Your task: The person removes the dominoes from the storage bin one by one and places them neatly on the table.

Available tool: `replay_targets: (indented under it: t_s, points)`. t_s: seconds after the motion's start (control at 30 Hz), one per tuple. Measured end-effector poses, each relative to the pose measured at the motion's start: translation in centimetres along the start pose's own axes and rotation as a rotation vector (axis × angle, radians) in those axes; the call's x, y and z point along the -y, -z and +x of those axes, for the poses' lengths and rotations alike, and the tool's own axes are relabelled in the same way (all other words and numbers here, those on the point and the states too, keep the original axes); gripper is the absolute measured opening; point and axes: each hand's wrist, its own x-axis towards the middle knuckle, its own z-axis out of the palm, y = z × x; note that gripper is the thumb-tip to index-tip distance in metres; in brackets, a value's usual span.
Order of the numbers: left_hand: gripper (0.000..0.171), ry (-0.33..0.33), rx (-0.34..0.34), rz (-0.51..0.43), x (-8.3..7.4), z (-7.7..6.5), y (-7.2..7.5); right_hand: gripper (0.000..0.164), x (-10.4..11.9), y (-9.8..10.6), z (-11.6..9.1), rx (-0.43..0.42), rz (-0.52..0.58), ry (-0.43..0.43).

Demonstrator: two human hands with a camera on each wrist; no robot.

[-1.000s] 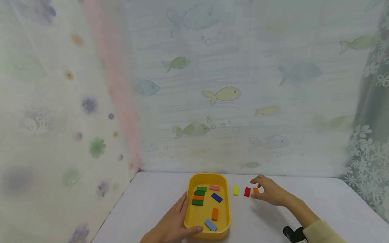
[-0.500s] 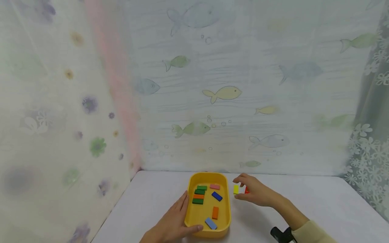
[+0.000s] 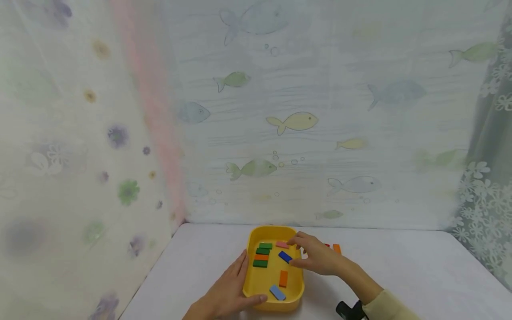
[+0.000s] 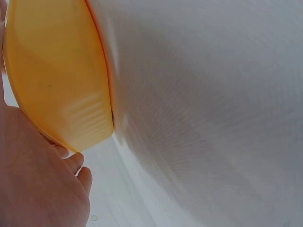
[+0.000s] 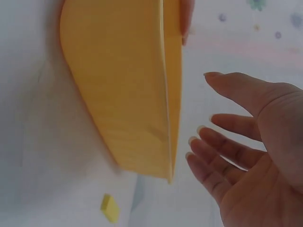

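Observation:
A yellow tray (image 3: pixel 273 306) stands on the white table with several small coloured blocks inside. My left hand (image 3: pixel 226 286) lies along its left side, fingers extended against the wall and thumb at the near rim. My right hand (image 3: pixel 318 258) hovers over the tray's right rim, thumb and fingers spread apart. The right wrist view shows nothing between those fingers. Below the right fingertips, in the head view, are a dark blue block (image 3: pixel 285 257) and a pink block (image 3: pixel 282 245). A yellow block (image 5: pixel 110 208) lies on the table beside the tray, mostly hidden by my right hand in the head view.
Right of the tray, an orange block (image 3: pixel 337 249) and a mostly hidden red block (image 3: pixel 327 245) lie on the table. Green blocks (image 3: pixel 260 263) line the tray's left side, with an orange one among them. A fish-patterned curtain (image 3: pixel 304 178) hangs behind the table.
My right hand has moved left from over the orange block, past the red and yellow blocks, to the tray's right rim. The left hand and the tray stay put.

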Motion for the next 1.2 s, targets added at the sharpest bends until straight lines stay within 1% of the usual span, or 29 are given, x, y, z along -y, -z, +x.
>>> replay_targets:
  t_s: [0.1, 0.23, 0.33, 0.53, 0.73, 1.03, 1.2]
  points:
    - [0.117, -0.006, -0.001, -0.01, 0.0, 0.0, 0.0, 0.047, 0.5, -0.8, 0.4, 0.029, 0.012, -0.026]
    - [0.116, -0.032, -0.018, -0.008, 0.1, -0.1, 0.1, 0.051, 1.0, -1.8, 1.0, 0.048, 0.009, -0.033]
    - [0.116, -0.051, -0.03, -0.001, 0.2, -0.2, 0.0, 0.047, 1.3, -2.5, 1.4, 0.058, 0.006, -0.015]
    - [0.115, -0.073, -0.039, 0.002, 0.4, -0.3, 0.0, 0.042, 1.8, -3.5, 2.3, 0.084, 0.006, -0.045]
    - [0.112, -0.081, -0.037, -0.006, 0.4, -0.1, 0.0, 0.042, 2.2, -4.7, 3.1, 0.091, -0.046, -0.081]
    - [0.109, -0.1, -0.039, -0.01, 0.5, -0.1, 0.1, 0.048, 2.3, -6.4, 4.6, 0.105, -0.103, -0.116]
    - [0.11, -0.115, -0.037, -0.018, 0.7, -0.1, 0.1, 0.048, 2.1, -7.2, 5.2, 0.115, -0.097, -0.156]
